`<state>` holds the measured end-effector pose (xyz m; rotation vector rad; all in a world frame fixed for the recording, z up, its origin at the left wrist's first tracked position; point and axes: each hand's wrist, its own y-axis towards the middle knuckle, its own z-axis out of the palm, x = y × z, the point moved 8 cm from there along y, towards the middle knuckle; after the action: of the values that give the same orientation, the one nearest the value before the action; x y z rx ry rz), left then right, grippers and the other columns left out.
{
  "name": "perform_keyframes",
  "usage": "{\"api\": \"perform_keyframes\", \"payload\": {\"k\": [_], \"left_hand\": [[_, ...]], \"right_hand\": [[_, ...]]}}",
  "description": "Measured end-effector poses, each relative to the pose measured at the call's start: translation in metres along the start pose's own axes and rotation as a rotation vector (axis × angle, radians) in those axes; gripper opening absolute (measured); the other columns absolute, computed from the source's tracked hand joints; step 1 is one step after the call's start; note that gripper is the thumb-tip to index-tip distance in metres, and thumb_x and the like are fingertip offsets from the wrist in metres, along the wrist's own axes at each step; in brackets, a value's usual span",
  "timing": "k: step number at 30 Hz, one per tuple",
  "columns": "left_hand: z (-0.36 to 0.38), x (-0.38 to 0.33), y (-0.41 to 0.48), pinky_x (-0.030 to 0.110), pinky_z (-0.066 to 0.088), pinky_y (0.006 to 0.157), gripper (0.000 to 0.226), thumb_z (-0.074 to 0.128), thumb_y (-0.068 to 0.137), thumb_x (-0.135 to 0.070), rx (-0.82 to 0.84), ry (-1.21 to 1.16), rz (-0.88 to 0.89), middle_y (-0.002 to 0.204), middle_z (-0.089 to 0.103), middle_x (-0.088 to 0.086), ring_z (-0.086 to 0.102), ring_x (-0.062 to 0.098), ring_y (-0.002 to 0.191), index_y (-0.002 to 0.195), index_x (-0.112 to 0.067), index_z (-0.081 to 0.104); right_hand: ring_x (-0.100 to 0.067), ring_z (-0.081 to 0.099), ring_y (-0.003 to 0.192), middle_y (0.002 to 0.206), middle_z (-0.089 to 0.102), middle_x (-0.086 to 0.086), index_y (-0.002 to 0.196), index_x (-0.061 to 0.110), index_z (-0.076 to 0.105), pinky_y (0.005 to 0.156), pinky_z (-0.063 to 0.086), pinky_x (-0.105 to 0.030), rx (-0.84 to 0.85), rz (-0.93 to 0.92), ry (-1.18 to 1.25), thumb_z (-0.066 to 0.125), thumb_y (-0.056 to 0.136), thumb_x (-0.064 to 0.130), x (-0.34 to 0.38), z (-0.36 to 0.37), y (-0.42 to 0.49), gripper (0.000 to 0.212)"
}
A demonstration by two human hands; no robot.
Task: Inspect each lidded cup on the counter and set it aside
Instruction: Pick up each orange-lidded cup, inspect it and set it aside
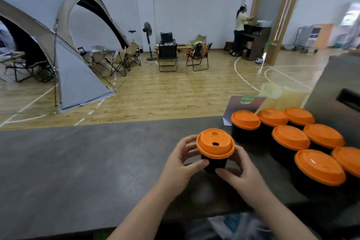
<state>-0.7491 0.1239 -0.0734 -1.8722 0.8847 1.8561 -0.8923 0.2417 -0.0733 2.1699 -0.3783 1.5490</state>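
Observation:
A black cup with an orange lid [215, 143] is held just above the grey counter [78, 161], a little right of centre. My left hand [180, 163] grips its left side, thumb curled across the black wall. From the right, my right hand [240, 171] holds the cup with its thumb under the base. The lid faces me and shows a small drinking hole. To the right stand several more black cups with orange lids [290, 137], packed close together on the counter.
Behind the cups lie a flat card [241, 104] and a yellowish translucent bag [282, 96]. A dark raised block [339, 91] bounds the counter at right. Beyond the counter are a wooden floor, a grey tent [48, 45], folding chairs and a distant person [239, 29].

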Motion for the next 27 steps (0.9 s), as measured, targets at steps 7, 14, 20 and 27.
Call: {"api": "perform_keyframes", "payload": {"k": [7, 14, 20, 27], "left_hand": [[0.113, 0.003, 0.041, 0.036, 0.050, 0.104, 0.064, 0.082, 0.077, -0.015, 0.011, 0.050, 0.046, 0.128, 0.067, -0.010, 0.063, 0.008, 0.119, 0.132, -0.034, 0.056], [0.133, 0.010, 0.047, 0.023, 0.050, 0.098, 0.059, 0.080, 0.082, -0.011, -0.035, 0.095, 0.015, 0.126, 0.067, -0.016, 0.060, 0.000, 0.119, 0.131, -0.033, 0.056], [0.135, 0.009, 0.042, 0.016, 0.052, 0.087, 0.062, 0.079, 0.082, -0.006, -0.089, 0.122, 0.019, 0.125, 0.064, -0.017, 0.060, -0.004, 0.116, 0.130, -0.036, 0.054], [0.109, 0.019, 0.031, 0.015, 0.052, 0.088, 0.053, 0.076, 0.086, -0.007, -0.119, 0.086, -0.047, 0.126, 0.062, -0.013, 0.062, 0.003, 0.115, 0.131, -0.028, 0.056]], "right_hand": [[0.003, 0.055, 0.118, 0.130, 0.059, 0.013, 0.129, 0.037, 0.053, 0.095, 0.048, -0.016, -0.195, 0.055, -0.078, 0.081, 0.081, 0.026, -0.033, -0.096, 0.001, 0.057], [-0.004, 0.049, 0.132, 0.138, 0.057, 0.014, 0.141, 0.031, 0.048, 0.114, 0.040, -0.039, -0.262, 0.050, -0.152, 0.075, 0.086, 0.029, -0.046, -0.106, 0.003, 0.061], [-0.014, 0.046, 0.138, 0.146, 0.053, 0.006, 0.149, 0.028, 0.039, 0.114, 0.038, -0.040, -0.259, 0.055, -0.312, 0.069, 0.091, 0.027, -0.046, -0.103, 0.003, 0.065], [-0.019, 0.047, 0.138, 0.150, 0.050, -0.001, 0.153, 0.022, 0.034, 0.114, 0.039, -0.038, -0.254, 0.186, -0.332, 0.072, 0.087, 0.033, -0.050, -0.100, -0.027, 0.077]]}}
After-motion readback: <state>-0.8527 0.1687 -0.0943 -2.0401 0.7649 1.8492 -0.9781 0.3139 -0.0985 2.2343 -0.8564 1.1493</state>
